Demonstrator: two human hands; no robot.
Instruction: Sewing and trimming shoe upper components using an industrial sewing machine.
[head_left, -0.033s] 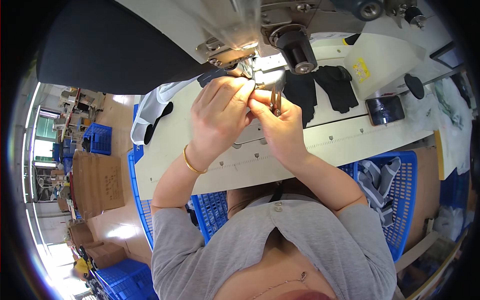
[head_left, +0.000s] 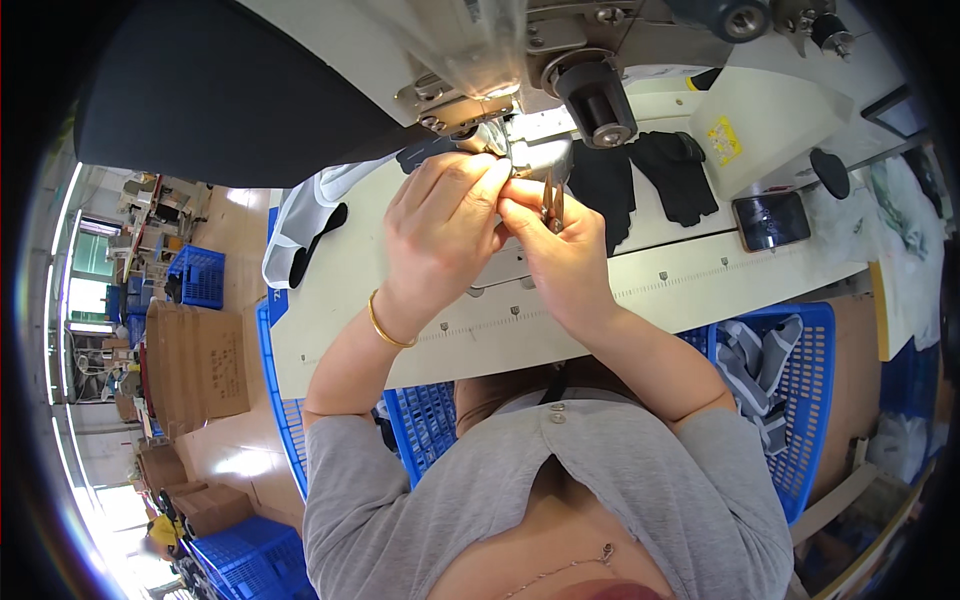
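Both my hands meet just below the needle area of a sewing machine (head_left: pixel 480 110), under its bright lamp. My left hand (head_left: pixel 438 225) is closed in a pinch, fingertips close to the machine's metal parts; whatever it grips is hidden behind the fingers. Touching it from the right, my right hand (head_left: pixel 565 255) has thumb and forefinger pressed together. A pair of small metal scissors (head_left: pixel 553 205) is held in this right hand, blades pointing up between the fingers. Black fabric pieces (head_left: pixel 602 195) lie on the table right of my hands.
Grey-and-black fabric (head_left: pixel 300 230) hangs over the table's left side. A dark phone (head_left: pixel 770 220) lies at the right on the white table (head_left: pixel 400 350), whose front edge carries a ruler scale. Blue baskets stand below, the right basket (head_left: pixel 815 400) holding grey pieces. Cardboard boxes (head_left: pixel 195 360) stand left.
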